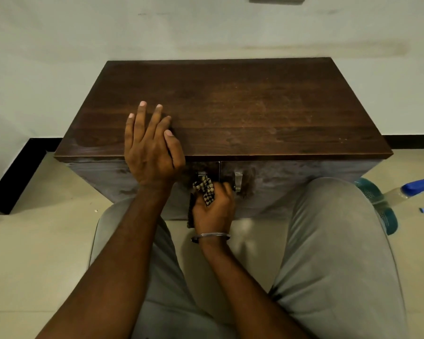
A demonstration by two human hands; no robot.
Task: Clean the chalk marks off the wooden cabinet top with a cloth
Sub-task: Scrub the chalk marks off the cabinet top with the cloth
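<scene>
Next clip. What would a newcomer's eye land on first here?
The dark cabinet top fills the middle of the view, set against the wall. The left hand rests flat over its front edge, left of centre. Just below, in front of the doors by the handles, the right hand grips a checked cloth, off the top.

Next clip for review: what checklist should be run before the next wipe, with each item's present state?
1. Checked brown-and-cream cloth gripped by right hand: ok.
2. Cloth on dark wooden cabinet top: not ok; it is lower, at the metal door handles.
3. Left hand resting on the top's front edge, fingers straight: ok.
4. Chalk marks left on top: cannot tell; only faint pale smudges.
</scene>
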